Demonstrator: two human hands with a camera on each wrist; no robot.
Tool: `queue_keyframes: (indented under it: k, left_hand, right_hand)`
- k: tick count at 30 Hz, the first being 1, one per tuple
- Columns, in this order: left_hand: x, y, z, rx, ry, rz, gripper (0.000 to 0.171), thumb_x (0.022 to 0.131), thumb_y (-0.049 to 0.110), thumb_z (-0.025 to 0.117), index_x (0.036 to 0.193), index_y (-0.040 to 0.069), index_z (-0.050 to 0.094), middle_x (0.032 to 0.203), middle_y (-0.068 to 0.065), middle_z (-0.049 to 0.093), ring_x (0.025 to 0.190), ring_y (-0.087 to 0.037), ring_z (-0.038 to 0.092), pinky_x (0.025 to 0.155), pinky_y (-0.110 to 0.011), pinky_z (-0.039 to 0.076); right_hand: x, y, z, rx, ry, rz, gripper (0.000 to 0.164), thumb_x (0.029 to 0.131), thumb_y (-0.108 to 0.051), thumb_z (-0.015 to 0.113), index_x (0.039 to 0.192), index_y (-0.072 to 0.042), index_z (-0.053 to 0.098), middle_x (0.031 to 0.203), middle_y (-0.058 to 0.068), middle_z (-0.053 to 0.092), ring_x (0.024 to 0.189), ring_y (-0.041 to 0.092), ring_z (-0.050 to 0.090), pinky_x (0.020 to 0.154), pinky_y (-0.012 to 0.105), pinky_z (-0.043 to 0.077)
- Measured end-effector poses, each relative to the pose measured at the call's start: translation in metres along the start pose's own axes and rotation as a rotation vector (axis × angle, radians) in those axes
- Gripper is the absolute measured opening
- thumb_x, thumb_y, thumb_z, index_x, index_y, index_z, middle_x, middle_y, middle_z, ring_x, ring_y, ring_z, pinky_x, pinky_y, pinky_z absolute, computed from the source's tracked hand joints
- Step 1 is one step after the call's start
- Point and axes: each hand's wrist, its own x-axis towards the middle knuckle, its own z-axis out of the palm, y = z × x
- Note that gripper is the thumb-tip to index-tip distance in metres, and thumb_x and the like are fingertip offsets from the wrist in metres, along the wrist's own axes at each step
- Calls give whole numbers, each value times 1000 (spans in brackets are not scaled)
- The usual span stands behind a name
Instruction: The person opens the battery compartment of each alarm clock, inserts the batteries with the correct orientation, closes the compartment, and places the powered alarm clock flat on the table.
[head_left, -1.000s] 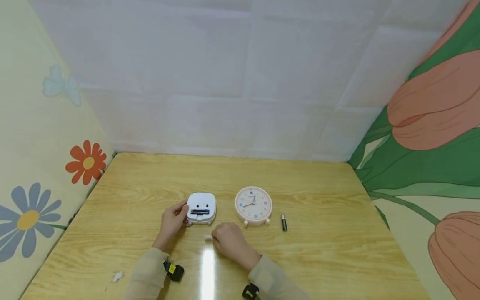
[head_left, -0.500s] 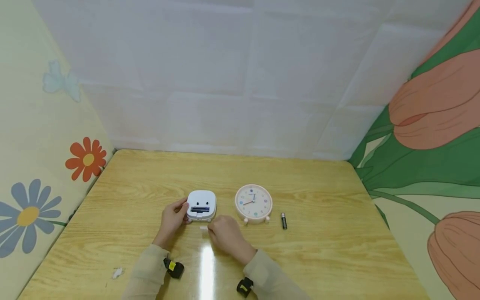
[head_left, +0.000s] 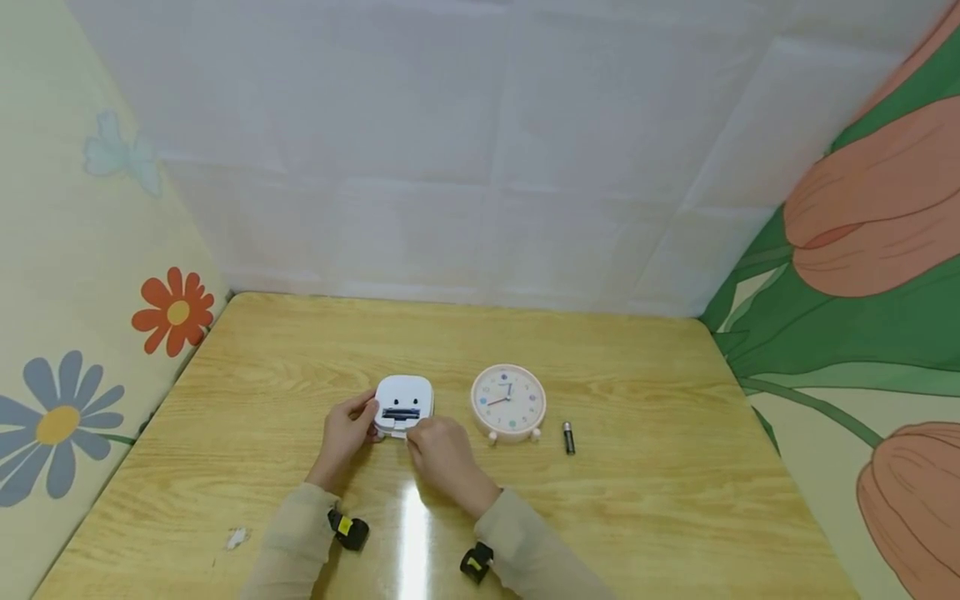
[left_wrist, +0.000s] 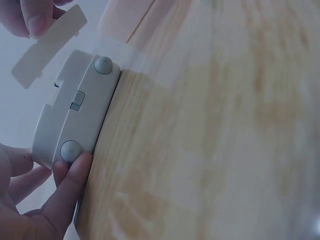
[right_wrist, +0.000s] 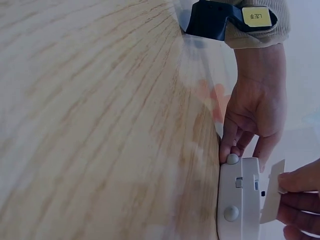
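Note:
A small white square clock lies back side up, its battery compartment uncovered with a dark battery inside. My left hand grips the clock's left side; in the left wrist view, fingers and thumb bracket its corner beside a round foot. My right hand is at the clock's near edge, pinching a thin white battery cover between thumb and fingers. In the right wrist view that cover is tilted, just off the clock's back. The clock's face is hidden.
To the right stands a round pink clock, face up with two small feet. Farther right, a loose black battery lies on the wooden table. A white patch marks the tabletop at front left.
My right hand has moved forward and slightly left, bringing the battery cover from in front of the white clock up to its near edge. My left hand keeps its grip.

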Motion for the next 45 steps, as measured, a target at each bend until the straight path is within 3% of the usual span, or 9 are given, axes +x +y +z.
queue_keyframes:
  k: [9, 20, 32, 35, 39, 45]
  left_hand:
    - [-1, 0, -2, 0, 3, 4, 34, 92, 6, 52, 124, -5, 53, 95, -21, 60, 48, -10, 53, 49, -28, 53]
    - [1, 2, -1, 20, 15, 16, 34, 92, 9, 53, 122, -5, 54, 96, -20, 60, 52, -8, 52, 48, -23, 51]
    - [4, 3, 1, 4, 14, 37, 32, 91, 5, 53, 120, -6, 55, 93, -20, 60, 50, -9, 53, 48, -25, 52]
    - [4, 3, 1, -3, 14, 28, 32, 91, 6, 53, 121, -6, 55, 91, -18, 60, 51, -8, 52, 48, -24, 52]
    - [3, 3, 0, 1, 6, 12, 33, 92, 8, 52, 122, -5, 54, 92, -16, 59, 54, -8, 51, 49, -23, 52]
    - [2, 1, 0, 5, 2, 6, 33, 92, 8, 52, 123, -4, 54, 92, -17, 59, 55, -9, 51, 48, -23, 51]
  right_hand:
    - [4, -4, 9, 15, 76, 2, 8, 77, -18, 70, 69, -15, 68, 72, -5, 63, 64, 11, 57, 56, 21, 43]
    - [9, -7, 18, -49, 109, -2, 9, 75, -18, 68, 67, -15, 67, 69, -5, 59, 58, 10, 54, 51, 21, 41]
    - [17, -4, 11, -65, 161, -14, 13, 70, -12, 68, 62, -13, 60, 62, -4, 58, 53, 12, 52, 48, 23, 39]
    - [21, -3, 9, -101, 147, -15, 10, 70, -13, 69, 63, -13, 61, 62, -4, 58, 53, 12, 52, 47, 23, 37]
    - [23, -2, 8, -176, 62, -5, 2, 73, -15, 66, 72, -13, 66, 68, -4, 60, 58, 12, 54, 50, 21, 37]
    - [24, -3, 10, -258, -38, 5, 10, 73, -19, 67, 82, -16, 70, 75, -4, 61, 64, 11, 53, 56, 22, 39]
